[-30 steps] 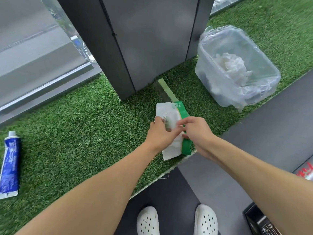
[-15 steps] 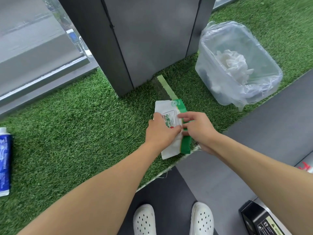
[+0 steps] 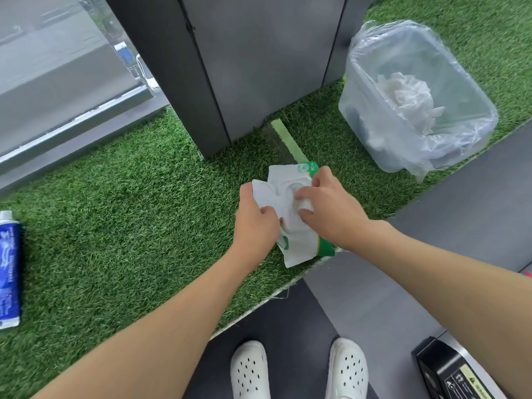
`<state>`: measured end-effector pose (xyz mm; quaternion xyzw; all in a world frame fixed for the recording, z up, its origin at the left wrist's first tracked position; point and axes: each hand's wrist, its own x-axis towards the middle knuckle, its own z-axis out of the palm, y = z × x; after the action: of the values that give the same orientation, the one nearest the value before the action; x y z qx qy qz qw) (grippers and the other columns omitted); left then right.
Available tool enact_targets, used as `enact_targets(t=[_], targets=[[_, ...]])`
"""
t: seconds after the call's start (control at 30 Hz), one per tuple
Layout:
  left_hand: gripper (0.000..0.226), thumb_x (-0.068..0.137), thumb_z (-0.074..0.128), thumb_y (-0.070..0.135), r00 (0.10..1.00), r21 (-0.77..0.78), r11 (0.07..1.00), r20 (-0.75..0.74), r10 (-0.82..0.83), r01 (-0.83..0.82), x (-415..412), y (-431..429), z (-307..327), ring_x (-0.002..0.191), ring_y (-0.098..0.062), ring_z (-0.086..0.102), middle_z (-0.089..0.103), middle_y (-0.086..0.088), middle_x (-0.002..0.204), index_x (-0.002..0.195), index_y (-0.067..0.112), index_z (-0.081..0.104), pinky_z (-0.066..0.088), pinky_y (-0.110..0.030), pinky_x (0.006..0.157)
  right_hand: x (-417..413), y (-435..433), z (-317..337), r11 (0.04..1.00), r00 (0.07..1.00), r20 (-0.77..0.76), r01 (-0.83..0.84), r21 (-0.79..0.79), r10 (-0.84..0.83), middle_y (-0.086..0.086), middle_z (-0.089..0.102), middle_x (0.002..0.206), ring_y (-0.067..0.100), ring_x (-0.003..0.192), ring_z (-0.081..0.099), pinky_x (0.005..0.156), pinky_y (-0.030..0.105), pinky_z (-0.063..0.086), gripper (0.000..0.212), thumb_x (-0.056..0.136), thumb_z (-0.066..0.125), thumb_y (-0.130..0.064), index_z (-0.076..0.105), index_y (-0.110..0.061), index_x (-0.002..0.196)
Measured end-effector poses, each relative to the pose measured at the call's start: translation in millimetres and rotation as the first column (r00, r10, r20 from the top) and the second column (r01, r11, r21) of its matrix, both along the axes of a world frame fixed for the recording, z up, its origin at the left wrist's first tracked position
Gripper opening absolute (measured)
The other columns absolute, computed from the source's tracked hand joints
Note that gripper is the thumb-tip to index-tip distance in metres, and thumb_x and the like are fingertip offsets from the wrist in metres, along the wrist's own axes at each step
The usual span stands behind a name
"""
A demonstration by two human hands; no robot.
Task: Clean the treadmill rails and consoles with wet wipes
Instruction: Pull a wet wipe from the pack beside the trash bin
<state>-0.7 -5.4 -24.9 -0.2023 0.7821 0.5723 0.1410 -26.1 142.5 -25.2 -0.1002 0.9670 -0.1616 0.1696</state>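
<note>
A white and green pack of wet wipes lies on the green artificial turf in front of me. Its white sticker flap is peeled back to the left, and my left hand pinches that flap. My right hand rests over the pack's opening and pinches a white wipe between thumb and fingers. Part of the pack is hidden under both hands.
A clear plastic bin with a bag liner and crumpled white wipes stands at the right. A dark grey pillar rises behind the pack. A blue tube lies at the left. The black treadmill corner shows at bottom right, by my white shoes.
My left hand has peeled the pack's flap open to the left. My right hand has moved onto the opening and taken hold of a wipe. The camera has shifted slightly closer.
</note>
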Motion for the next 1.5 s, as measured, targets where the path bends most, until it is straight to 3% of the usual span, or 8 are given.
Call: enact_targets(t=[0.27, 0.47, 0.83, 1.03, 1.2, 1.3, 1.4, 1.5], targets=[[0.043, 0.092, 0.037, -0.008, 1.0, -0.005, 1.0, -0.029, 0.001, -0.001, 3, 1, 8, 0.071, -0.013, 0.053, 0.058, 0.001, 0.092, 0.126, 0.018, 0.042, 0.046, -0.031, 0.062, -1, -11, -2, 0.907, 0.947, -0.23, -0.117, 0.404, 0.225, 0.01, 0.049, 0.089, 0.027, 0.085, 0.036, 0.065, 0.034, 0.022, 0.018, 0.053, 0.078, -0.009, 0.061, -0.014, 0.055], [0.041, 0.094, 0.037, -0.007, 0.999, -0.034, 0.998, 0.006, -0.05, 0.051, 4, -2, 8, 0.071, -0.01, 0.053, 0.057, 0.002, 0.092, 0.127, 0.017, 0.038, 0.047, -0.032, 0.066, -7, -32, 12, 0.77, 0.908, -0.061, -0.315, 0.554, 0.415, 0.004, 0.059, 0.108, 0.028, 0.114, 0.043, 0.087, 0.037, 0.028, 0.015, 0.087, 0.054, -0.008, 0.047, -0.021, 0.083], [0.042, 0.096, 0.04, -0.002, 0.997, -0.069, 0.995, 0.047, -0.065, 0.068, 3, -2, 5, 0.065, -0.011, 0.052, 0.057, 0.004, 0.092, 0.133, 0.02, 0.037, 0.037, -0.013, 0.041, -13, -26, 10, 0.798, 0.919, 0.054, -0.367, 0.478, 0.39, 0.009, 0.057, 0.112, 0.027, 0.111, 0.047, 0.066, 0.034, 0.037, 0.005, 0.092, 0.054, -0.009, 0.055, -0.014, 0.094], [0.04, 0.095, 0.041, -0.003, 0.992, -0.082, 0.991, 0.069, -0.104, 0.109, 2, -1, 4, 0.078, -0.01, 0.056, 0.06, 0.0, 0.099, 0.13, 0.017, 0.04, 0.046, -0.027, 0.062, -12, -38, 17, 0.722, 0.894, 0.119, -0.422, 0.548, 0.431, 0.011, 0.06, 0.111, 0.031, 0.107, 0.057, 0.068, 0.034, 0.039, 0.018, 0.09, 0.057, -0.004, 0.06, -0.009, 0.107], [0.036, 0.095, 0.039, -0.004, 0.987, -0.065, 0.988, 0.082, -0.136, 0.141, 2, -3, 6, 0.077, -0.002, 0.051, 0.053, 0.009, 0.094, 0.122, 0.02, 0.039, 0.038, -0.02, 0.056, -21, -24, 12, 0.902, 0.96, 0.074, -0.279, 0.331, 0.27, 0.008, 0.052, 0.081, 0.032, 0.078, 0.054, 0.059, 0.031, 0.038, 0.026, 0.086, 0.054, -0.005, 0.039, -0.01, 0.065], [0.059, 0.095, 0.037, -0.006, 0.989, -0.064, 0.989, 0.073, -0.129, 0.134, 2, -3, 7, 0.071, -0.01, 0.051, 0.054, 0.005, 0.093, 0.146, 0.021, 0.028, 0.04, -0.022, 0.054, -24, -10, 8, 1.0, 0.994, 0.109, 0.002, 0.006, -0.003, 0.008, 0.053, 0.066, 0.029, 0.063, 0.049, 0.05, 0.03, 0.037, 0.018, 0.077, 0.06, -0.008, 0.049, -0.002, 0.064], [0.081, 0.092, 0.035, -0.008, 0.986, -0.066, 0.984, 0.013, -0.164, 0.164, 5, -1, 13, 0.055, -0.016, 0.045, 0.056, -0.004, 0.085, 0.153, 0.042, 0.015, 0.036, -0.02, 0.042, -23, -2, 12, 0.928, 0.96, 0.204, 0.247, -0.279, -0.194, 0.005, 0.052, 0.059, 0.018, 0.053, 0.042, 0.044, 0.023, 0.035, 0.014, 0.077, 0.063, -0.007, 0.058, -0.003, 0.064], [0.059, 0.09, 0.031, -0.01, 0.974, -0.133, 0.965, 0.008, -0.226, 0.225, 5, 3, 15, 0.044, -0.011, 0.04, 0.056, -0.008, 0.077, 0.129, 0.03, 0.049, 0.031, -0.018, 0.037, -22, 4, 18, 0.798, 0.898, 0.337, 0.416, -0.437, -0.283, 0.005, 0.047, 0.061, 0.017, 0.056, 0.038, 0.049, 0.023, 0.032, 0.012, 0.078, 0.063, -0.005, 0.06, 0.001, 0.068]])
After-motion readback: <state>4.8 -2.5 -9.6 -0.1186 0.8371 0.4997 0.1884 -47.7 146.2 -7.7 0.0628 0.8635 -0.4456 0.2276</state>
